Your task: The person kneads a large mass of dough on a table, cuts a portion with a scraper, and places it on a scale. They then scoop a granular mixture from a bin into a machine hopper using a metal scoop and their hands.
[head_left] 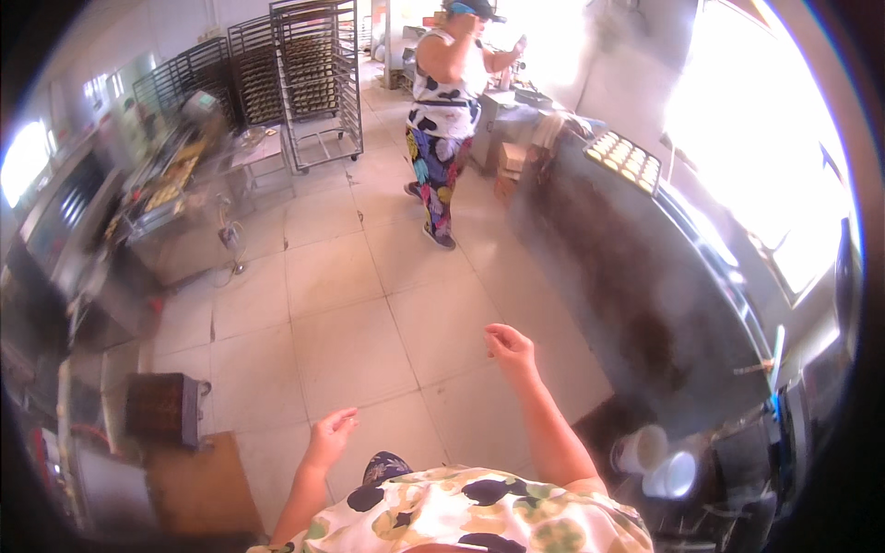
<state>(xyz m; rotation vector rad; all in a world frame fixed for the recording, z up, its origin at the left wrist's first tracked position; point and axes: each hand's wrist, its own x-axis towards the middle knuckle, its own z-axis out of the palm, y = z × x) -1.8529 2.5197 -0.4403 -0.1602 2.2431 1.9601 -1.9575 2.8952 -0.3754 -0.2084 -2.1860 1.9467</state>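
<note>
While bare hands (pixel 512 350) (pixel 332 438) curl loosely, squarish floor tiles (pixel 350 343), seemingly metal rack (pixel 358 83)

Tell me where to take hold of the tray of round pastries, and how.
On the baking tray, the best grip is likely the opposite end rims, approached from the tiled floor side: it lies flat, filled with round pastries, with the wall behind.

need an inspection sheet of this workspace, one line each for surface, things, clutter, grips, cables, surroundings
Surface: tiled floor; dark counter on the right
Things: nothing seen held; tray of round pieces at the counter's far end
Clutter: tubs at lower right; dark box at lower left
Grips: left grip and right grip empty, loosely curled
Cables: nothing clearly seen
Surroundings: co-worker standing ahead; tall racks behind
</note>
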